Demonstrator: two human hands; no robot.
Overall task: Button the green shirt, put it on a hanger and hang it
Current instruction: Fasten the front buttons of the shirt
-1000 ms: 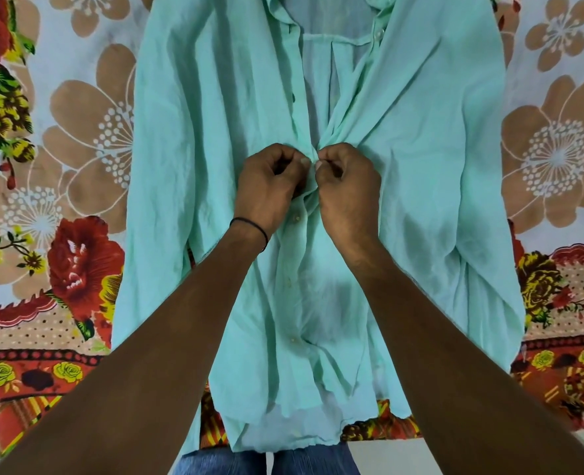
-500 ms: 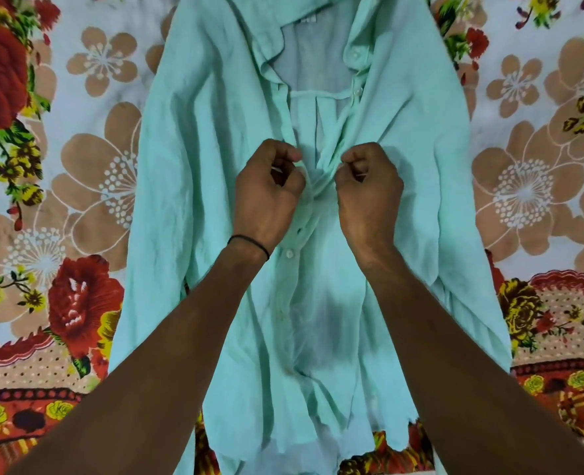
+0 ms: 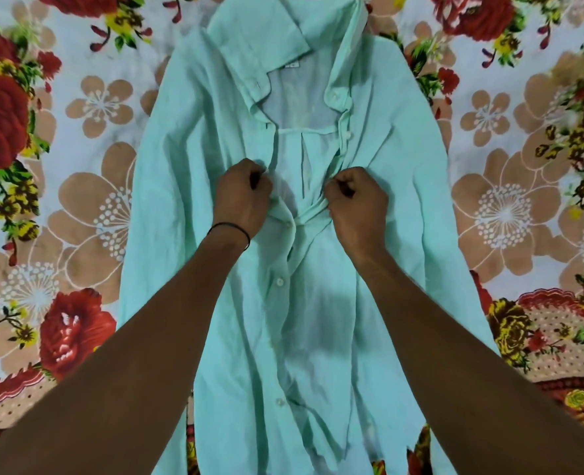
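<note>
Beside the shirt (image 3: 403, 241) the bedsheet (image 3: 78, 173) lies flat, open; left hand (image 3: 241, 200) and right hand (image 3: 357, 205) crowd its middle.

The light is soft and even, fairly bright, and seems to come from above. A dull grey shadow lies on the shirt (image 3: 304, 313) between the forearms (image 3: 167, 323), and faint shadows sit in its folds. The middle is sharp: buttons (image 3: 279, 282) and creases read clearly. The sheet (image 3: 88, 108) is smeared with blur at its upper right corner and along its right edge. Toward the lower corners the wide lens stretches the forearms and bends the flower pattern.
</note>
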